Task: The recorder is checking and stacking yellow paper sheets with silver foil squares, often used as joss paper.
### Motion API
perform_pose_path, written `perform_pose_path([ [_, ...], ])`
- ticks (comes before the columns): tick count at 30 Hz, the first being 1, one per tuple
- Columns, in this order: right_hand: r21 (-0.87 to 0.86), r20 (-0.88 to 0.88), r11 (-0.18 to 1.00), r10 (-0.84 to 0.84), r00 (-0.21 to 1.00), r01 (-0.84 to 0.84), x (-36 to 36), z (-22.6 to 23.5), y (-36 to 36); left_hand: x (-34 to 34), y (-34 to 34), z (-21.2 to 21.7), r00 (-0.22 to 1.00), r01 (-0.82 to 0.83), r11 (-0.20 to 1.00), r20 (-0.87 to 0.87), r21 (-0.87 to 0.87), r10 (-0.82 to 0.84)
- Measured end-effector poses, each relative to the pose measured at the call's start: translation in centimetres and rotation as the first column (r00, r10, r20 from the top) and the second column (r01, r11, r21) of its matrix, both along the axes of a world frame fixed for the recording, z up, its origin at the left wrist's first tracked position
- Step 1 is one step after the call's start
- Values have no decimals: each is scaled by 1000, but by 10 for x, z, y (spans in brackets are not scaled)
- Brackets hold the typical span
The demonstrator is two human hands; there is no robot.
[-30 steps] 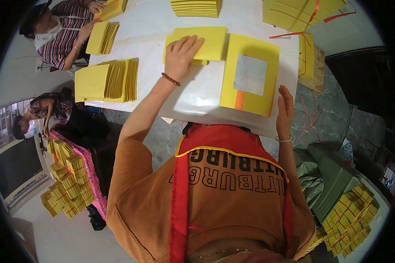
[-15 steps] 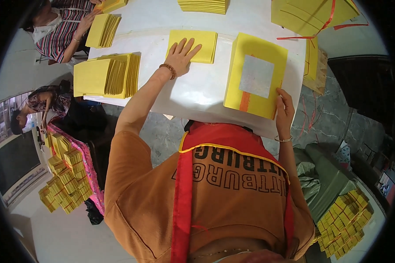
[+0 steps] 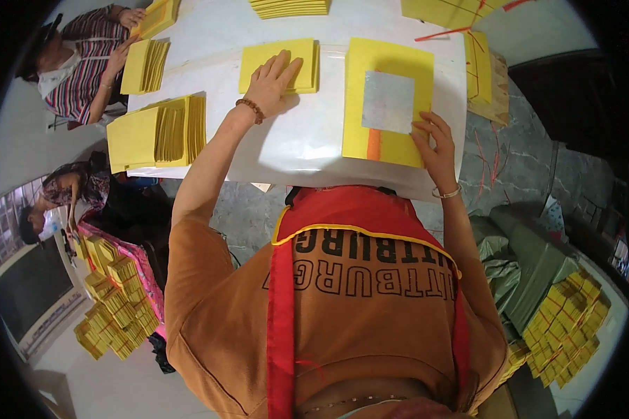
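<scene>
My left hand (image 3: 272, 87) lies over a small stack of yellow paper sheets or envelopes (image 3: 248, 59), fingers stretched out and holding nothing. To its right on the table stands a taller yellow stack (image 3: 419, 63) with a grey square plate (image 3: 388, 101) on top and an orange strip (image 3: 374, 145) showing below the plate. My right hand (image 3: 437, 143) is at this stack's right side, its fingers apart and the tips at the plate's lower right edge. Nothing is visibly gripped in it.
Fanned yellow stacks (image 3: 154, 133) stand at the table's left. More yellow bundles (image 3: 290, 7) lie at the far edge, and red-tied ones (image 3: 479, 70) at the right. A person in a striped top (image 3: 77, 91) handles yellow pieces at the far left. Bundles (image 3: 566, 325) are piled lower right.
My right hand has shifted from the tall stack's right side up to the edge of the grey plate. My left hand still rests on the small stack. The whole view has shifted slightly.
</scene>
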State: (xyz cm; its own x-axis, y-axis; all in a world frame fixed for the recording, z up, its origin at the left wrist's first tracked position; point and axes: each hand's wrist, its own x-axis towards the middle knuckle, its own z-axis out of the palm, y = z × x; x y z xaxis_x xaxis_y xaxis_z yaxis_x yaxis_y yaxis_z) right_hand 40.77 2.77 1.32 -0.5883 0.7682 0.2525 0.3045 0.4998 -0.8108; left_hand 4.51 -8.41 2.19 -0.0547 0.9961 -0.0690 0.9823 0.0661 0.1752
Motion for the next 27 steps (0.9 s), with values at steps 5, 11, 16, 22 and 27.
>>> perform_pose_path([
  [5, -44, -1, 999, -9, 1000, 9, -1, 1, 0, 92, 2, 33, 907, 203, 926, 296, 317, -300],
  [11, -87, -3, 996, 3, 1000, -4, 0, -1, 2, 133, -5, 44, 859, 459, 849, 112, 262, -499],
  [16, -338, -152, 941, -23, 988, -30, 3, -4, 3, 129, 3, 42, 775, 374, 891, 440, 259, -453],
  [22, -420, -198, 906, -26, 980, -61, 4, -4, 6, 126, 10, 40, 675, 228, 969, 702, 94, -226],
  [27, -423, -205, 904, -34, 978, -57, 5, -8, 7, 122, 15, 45, 620, 197, 978, 782, -72, -67],
])
